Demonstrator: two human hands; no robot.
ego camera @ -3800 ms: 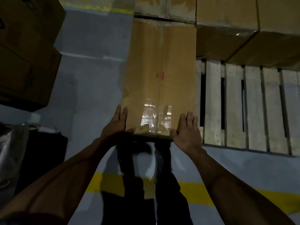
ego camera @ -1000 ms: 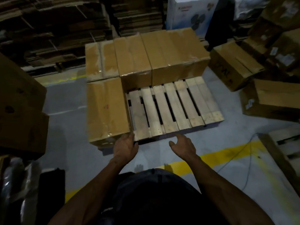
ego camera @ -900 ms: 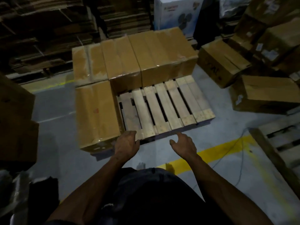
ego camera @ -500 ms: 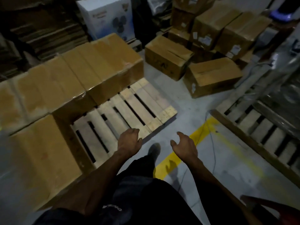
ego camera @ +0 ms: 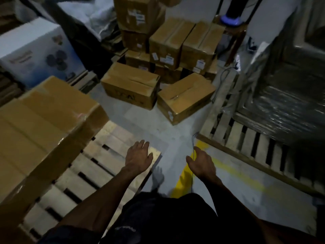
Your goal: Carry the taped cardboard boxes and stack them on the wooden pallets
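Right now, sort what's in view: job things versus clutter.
Job: boxes stacked on the near pallet; two loose boxes on the floor; both empty hands.
Lying about: white fan carton; floor cable; shrink-wrapped load.

Stacked on the left part of the slatted wooden pallet (ego camera: 112,152): taped brown cardboard boxes (ego camera: 47,120). Ahead on the grey concrete floor (ego camera: 149,120): two loose brown cardboard boxes (ego camera: 131,85) side by side, taller piled cartons (ego camera: 182,46) behind. At right, a second wooden pallet (ego camera: 255,147) beyond the painted yellow floor line (ego camera: 182,182).
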